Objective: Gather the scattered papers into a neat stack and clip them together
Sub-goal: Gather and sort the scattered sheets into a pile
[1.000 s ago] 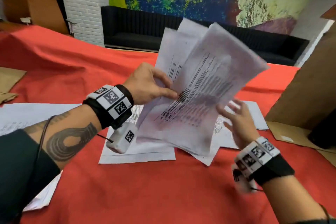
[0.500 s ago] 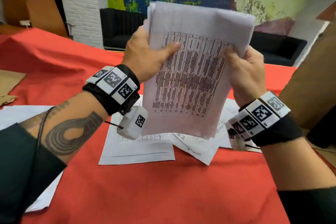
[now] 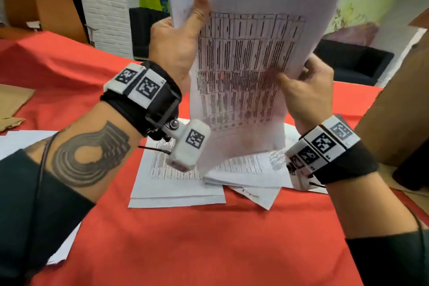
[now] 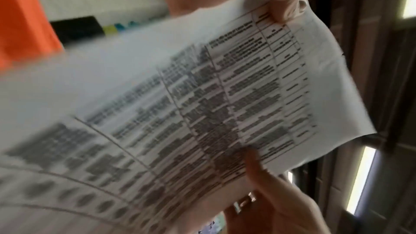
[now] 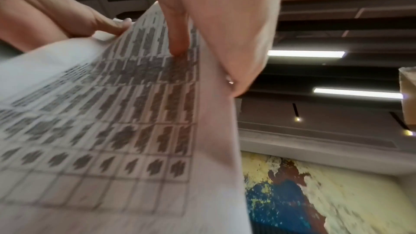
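Note:
A bundle of printed sheets (image 3: 250,53) stands upright above the red table, its front page a table of black text. My left hand (image 3: 178,37) grips its left edge, thumb across the front. My right hand (image 3: 304,86) pinches its right edge lower down, thumb on the print. The same bundle (image 4: 202,104) fills the left wrist view, and in the right wrist view the bundle (image 5: 112,113) has my right thumb pressed on it. More loose papers (image 3: 176,183) lie flat on the cloth below, with further sheets (image 3: 21,144) at the left. No clip is visible.
The table wears a red cloth (image 3: 209,239). A brown cardboard box (image 3: 399,109) stands at the right edge, with a dark object (image 3: 413,169) beside it. Flat cardboard (image 3: 11,104) lies at the far left. A black sofa (image 3: 357,62) and painted wall are behind.
The bundle went from fanned and tilted to squared and upright, then rose toward the camera. My right hand came up and took its right edge, then slid lower.

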A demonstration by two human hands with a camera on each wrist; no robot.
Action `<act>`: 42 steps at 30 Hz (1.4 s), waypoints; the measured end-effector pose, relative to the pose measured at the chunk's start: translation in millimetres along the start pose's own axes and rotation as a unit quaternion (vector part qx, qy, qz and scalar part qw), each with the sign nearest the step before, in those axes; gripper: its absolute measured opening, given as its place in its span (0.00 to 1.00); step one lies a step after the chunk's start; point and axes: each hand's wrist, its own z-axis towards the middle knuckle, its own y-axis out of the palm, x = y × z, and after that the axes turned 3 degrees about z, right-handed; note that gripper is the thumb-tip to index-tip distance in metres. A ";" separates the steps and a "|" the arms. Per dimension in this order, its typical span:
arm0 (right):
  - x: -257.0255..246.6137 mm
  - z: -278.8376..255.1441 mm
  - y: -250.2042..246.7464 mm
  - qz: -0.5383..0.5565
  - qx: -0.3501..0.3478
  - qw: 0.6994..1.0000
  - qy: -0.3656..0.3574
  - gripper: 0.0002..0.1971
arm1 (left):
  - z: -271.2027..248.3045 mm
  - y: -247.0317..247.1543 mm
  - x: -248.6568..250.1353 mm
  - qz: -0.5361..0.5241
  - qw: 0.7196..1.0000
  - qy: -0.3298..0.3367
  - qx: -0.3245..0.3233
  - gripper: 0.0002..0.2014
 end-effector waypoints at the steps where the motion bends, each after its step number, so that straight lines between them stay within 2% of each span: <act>1: 0.3 -0.1 0.5 0.030 -0.006 0.999 0.014 0.13 | 1.2 -1.2 0.0 -0.003 1.000 -0.012 -0.007 0.18; 5: -5.2 6.3 4.0 0.151 0.042 0.987 0.043 0.10 | -12.6 -6.6 -23.4 0.066 0.985 -0.067 -0.147 0.18; 6: -7.4 9.2 5.7 0.170 0.059 0.982 0.050 0.09 | -16.1 -8.9 -33.2 0.100 0.979 -0.082 -0.160 0.19; 8: -11.1 12.3 7.0 0.178 0.066 0.981 0.050 0.08 | -21.3 -9.7 -43.5 0.124 0.979 -0.088 -0.140 0.12; 10: -8.7 9.7 8.6 0.149 0.015 0.987 0.052 0.08 | -18.2 -10.4 -44.5 0.116 0.985 -0.084 -0.098 0.06; 12: 4.7 2.8 9.7 0.079 -0.053 0.987 0.128 0.13 | -10.0 -14.1 -49.6 0.152 0.984 -0.081 -0.054 0.09; 14: 36.4 -7.2 4.7 -0.026 -0.114 0.965 0.233 0.14 | -2.5 -23.9 -66.0 0.209 0.974 -0.086 -0.021 0.14; 15: 57.1 -12.9 0.5 -0.114 -0.155 0.942 0.275 0.14 | 1.3 -32.6 -78.6 0.235 0.967 -0.100 -0.011 0.14; 16: 80.9 -19.9 -3.6 -0.209 -0.197 0.902 0.323 0.16 | 4.3 -43.2 -92.0 0.257 0.958 -0.124 -0.007 0.11; 17: 106.2 -28.6 -9.1 -0.298 -0.229 0.850 0.369 0.21 | 5.6 -56.6 -106.8 0.283 0.947 -0.150 -0.006 0.07; 19: 142.9 -46.1 -15.6 -0.423 -0.269 0.758 0.417 0.27 | 4.5 -80.6 -132.2 0.325 0.921 -0.212 -0.006 0.11; 21: 161.7 -58.0 -16.6 -0.495 -0.299 0.711 0.400 0.27 | -0.6 -96.3 -147.8 0.327 0.908 -0.262 -0.009 0.17; 22: 165.6 -59.9 -16.8 -0.509 -0.300 0.709 0.386 0.22 | -2.0 -101.0 -152.5 0.329 0.904 -0.274 -0.010 0.20; 24: 171.9 -55.3 -15.4 -0.477 -0.255 0.739 0.401 0.13 | -5.0 -105.9 -158.2 0.341 0.891 -0.299 -0.008 0.27; 25: 177.0 -52.6 -16.5 -0.459 -0.232 0.755 0.408 0.13 | -5.0 -106.9 -161.5 0.344 0.886 -0.310 -0.008 0.30; 26: 178.2 -50.9 -15.5 -0.445 -0.213 0.771 0.404 0.12 | -5.7 -105.3 -161.1 0.334 0.888 -0.316 -0.019 0.31; 28: 180.7 -49.6 -15.1 -0.408 -0.168 0.816 0.374 0.08 | -4.7 -101.5 -162.4 0.314 0.895 -0.315 -0.035 0.26; 30: 177.3 -50.1 -16.6 -0.297 -0.145 0.879 0.345 0.04 | -4.4 -97.1 -162.0 0.281 0.899 -0.331 -0.053 0.29; 31: 172.0 -49.8 -18.3 -0.218 -0.133 0.907 0.335 0.07 | -3.1 -95.9 -164.1 0.257 0.900 -0.347 -0.063 0.34; 32: 164.7 -49.3 -21.6 -0.140 -0.125 0.924 0.332 0.09 | -5.5 -92.3 -160.8 0.224 0.903 -0.359 -0.078 0.34; 34: 148.2 -49.1 -26.3 -0.022 -0.136 0.934 0.329 0.09 | -7.8 -84.9 -155.2 0.153 0.915 -0.361 -0.097 0.29; 36: 131.6 -51.9 -25.8 0.055 -0.173 0.932 0.315 0.10 | -11.3 -73.3 -144.2 0.120 0.932 -0.327 -0.103 0.25; 37: 124.1 -52.9 -24.2 0.080 -0.182 0.931 0.307 0.11 | -11.0 -67.9 -141.9 0.129 0.943 -0.290 -0.096 0.22; 39: 104.0 -51.2 -19.9 0.104 -0.181 0.932 0.295 0.23 | -12.0 -54.7 -128.1 0.174 0.962 -0.195 -0.083 0.15; 40: 93.3 -47.8 -18.3 0.118 -0.167 0.933 0.297 0.25 | -12.5 -48.3 -119.7 0.197 0.966 -0.149 -0.070 0.12; 42: 68.5 -36.7 -16.0 0.171 -0.136 0.932 0.290 0.19 | -13.8 -34.1 -97.0 0.248 0.966 -0.057 -0.053 0.09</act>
